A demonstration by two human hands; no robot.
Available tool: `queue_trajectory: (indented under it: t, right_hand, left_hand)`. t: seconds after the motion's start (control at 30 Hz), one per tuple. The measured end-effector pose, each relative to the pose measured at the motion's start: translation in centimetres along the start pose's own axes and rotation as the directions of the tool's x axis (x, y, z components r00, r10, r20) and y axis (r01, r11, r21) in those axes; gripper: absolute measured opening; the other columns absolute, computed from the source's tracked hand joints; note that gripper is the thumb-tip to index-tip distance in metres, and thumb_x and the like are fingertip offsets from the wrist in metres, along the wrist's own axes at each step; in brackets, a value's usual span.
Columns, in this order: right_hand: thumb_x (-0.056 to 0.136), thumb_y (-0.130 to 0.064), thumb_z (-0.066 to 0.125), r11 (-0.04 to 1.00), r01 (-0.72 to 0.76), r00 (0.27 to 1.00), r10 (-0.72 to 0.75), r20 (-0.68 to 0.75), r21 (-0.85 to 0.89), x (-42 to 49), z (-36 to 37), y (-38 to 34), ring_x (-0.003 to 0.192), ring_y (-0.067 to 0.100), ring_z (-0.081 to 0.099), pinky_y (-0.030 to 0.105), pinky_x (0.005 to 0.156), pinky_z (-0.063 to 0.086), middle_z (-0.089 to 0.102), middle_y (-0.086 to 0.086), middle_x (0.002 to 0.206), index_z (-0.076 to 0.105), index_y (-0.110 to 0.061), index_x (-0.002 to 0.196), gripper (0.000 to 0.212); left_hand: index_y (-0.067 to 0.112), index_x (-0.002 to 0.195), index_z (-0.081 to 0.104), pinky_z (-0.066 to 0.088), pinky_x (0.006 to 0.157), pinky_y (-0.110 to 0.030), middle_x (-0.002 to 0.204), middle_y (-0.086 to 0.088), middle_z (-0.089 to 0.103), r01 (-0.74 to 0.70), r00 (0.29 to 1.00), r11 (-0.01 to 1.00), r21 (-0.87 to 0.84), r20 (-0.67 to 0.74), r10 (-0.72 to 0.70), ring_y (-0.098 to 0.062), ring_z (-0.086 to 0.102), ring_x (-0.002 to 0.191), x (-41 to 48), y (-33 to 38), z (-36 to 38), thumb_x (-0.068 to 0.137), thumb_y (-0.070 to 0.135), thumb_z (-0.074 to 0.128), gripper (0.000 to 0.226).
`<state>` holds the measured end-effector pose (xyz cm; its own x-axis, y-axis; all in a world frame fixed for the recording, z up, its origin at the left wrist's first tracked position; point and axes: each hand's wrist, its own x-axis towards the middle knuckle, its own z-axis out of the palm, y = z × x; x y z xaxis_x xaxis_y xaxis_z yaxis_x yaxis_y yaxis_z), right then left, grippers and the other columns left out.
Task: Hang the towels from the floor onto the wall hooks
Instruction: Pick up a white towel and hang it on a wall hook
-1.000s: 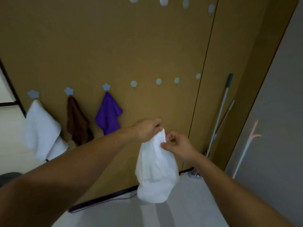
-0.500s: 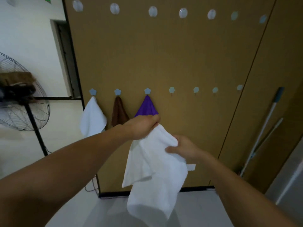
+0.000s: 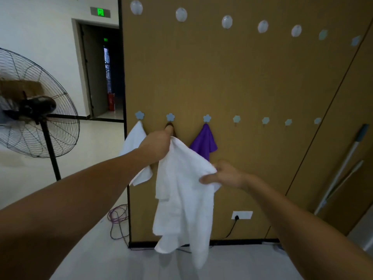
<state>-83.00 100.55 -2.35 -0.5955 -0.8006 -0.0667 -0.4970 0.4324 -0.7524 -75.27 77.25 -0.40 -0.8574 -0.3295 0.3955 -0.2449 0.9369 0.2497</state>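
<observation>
Gripping the top corner of a white towel [image 3: 183,199], the left hand [image 3: 156,145] has its fingers curled round the cloth, close before the brown wall panel [image 3: 242,77]. The right hand [image 3: 224,175] pinches the towel's edge further right. The cloth hangs above the floor [image 3: 242,263], below the blue hooks [image 3: 236,119], beside a purple towel [image 3: 203,141] hung on one.
</observation>
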Motion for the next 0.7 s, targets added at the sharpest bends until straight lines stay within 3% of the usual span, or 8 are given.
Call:
queue_trajectory:
  t: [0.07,0.1,0.2,0.27,0.33,0.5,0.63,0.7]
  right_hand:
    - [0.083,-0.02,0.071,0.94,0.066,0.987,-0.013,-0.159,0.335,1.0,0.9,-1.4,0.086,0.021,0.071,0.035,0.081,0.056,0.076,0.007,0.093,0.074,-0.009,0.088,0.012]
    - [0.086,-0.021,0.068,0.883,0.077,0.987,-0.001,-0.161,0.464,1.5,1.4,-1.9,0.09,0.023,0.071,0.035,0.083,0.056,0.075,0.008,0.097,0.074,-0.008,0.093,0.015]
    - [0.09,-0.034,0.063,0.859,-0.081,0.991,0.122,-0.049,0.505,2.8,3.4,-3.1,0.099,0.028,0.069,0.039,0.089,0.055,0.072,0.013,0.107,0.07,-0.002,0.106,0.037]
    - [0.091,-0.038,0.061,0.807,-0.104,0.972,0.206,-0.112,0.582,3.7,4.2,-3.7,0.1,0.03,0.068,0.04,0.088,0.055,0.071,0.016,0.109,0.066,0.0,0.111,0.044]
    - [0.093,-0.044,0.057,0.662,-0.023,0.932,0.285,-0.224,0.749,4.6,4.0,-4.0,0.102,0.028,0.067,0.041,0.085,0.055,0.07,0.014,0.111,0.063,-0.005,0.116,0.046]
    - [0.096,-0.056,0.04,0.474,0.08,0.949,0.234,-0.212,0.877,5.6,2.3,-3.3,0.109,0.027,0.065,0.043,0.089,0.052,0.067,0.013,0.12,0.059,-0.009,0.122,0.057]
    - [0.099,-0.051,0.038,0.37,0.105,0.973,0.154,-0.172,0.923,6.3,1.0,-3.4,0.113,0.03,0.063,0.044,0.094,0.049,0.064,0.017,0.124,0.051,-0.007,0.133,0.058]
    - [0.1,-0.049,0.036,0.34,0.105,0.984,0.101,-0.147,0.934,6.8,0.4,-3.6,0.118,0.031,0.059,0.045,0.098,0.046,0.06,0.018,0.13,0.047,-0.006,0.137,0.058]
  left_hand:
    - [0.011,0.107,0.045,0.052,0.075,-0.041,0.095,-0.014,0.062,0.025,0.999,0.989,-0.148,-0.027,-0.029,-0.031,0.062,0.084,0.3,-1.9,0.1,0.098,0.015,0.034,0.015]
    - [0.013,0.1,0.044,0.053,0.071,-0.041,0.091,-0.015,0.061,0.036,0.998,0.975,-0.217,-0.036,-0.045,-0.031,0.062,0.08,0.4,-2.6,0.2,0.099,0.014,0.035,0.01]
    - [0.015,0.094,0.044,0.056,0.058,-0.036,0.083,-0.013,0.061,0.048,0.997,0.921,-0.386,-0.034,-0.066,-0.029,0.065,0.067,0.9,-4.2,0.6,0.099,0.016,0.039,0.008]
    - [0.014,0.096,0.044,0.053,0.052,-0.032,0.084,-0.015,0.062,0.09,0.996,0.885,-0.457,0.036,-0.083,-0.027,0.066,0.063,0.8,-4.9,0.9,0.099,0.018,0.041,0.006]
    - [0.012,0.1,0.044,0.05,0.051,-0.03,0.088,-0.013,0.059,0.19,0.976,0.834,-0.519,0.19,-0.104,-0.027,0.064,0.066,0.4,-5.8,1.8,0.096,0.022,0.047,0.011]
    - [0.016,0.098,0.054,0.049,0.059,-0.025,0.096,-0.004,0.057,0.362,0.779,0.871,-0.332,0.621,-0.087,-0.016,0.057,0.072,-1.6,-7.3,4.5,0.095,0.053,0.039,0.04]
    - [0.013,0.106,0.062,0.056,0.073,-0.032,0.1,-0.01,0.071,0.609,0.582,0.734,-0.3,0.798,-0.157,-0.026,0.07,0.076,-3.1,-9.1,5.9,0.088,0.065,0.034,0.062]
    - [0.01,0.11,0.061,0.055,0.081,-0.039,0.095,-0.014,0.074,0.687,0.532,0.661,-0.303,0.828,-0.174,-0.031,0.071,0.081,-3.3,-9.5,6.6,0.089,0.064,0.032,0.065]
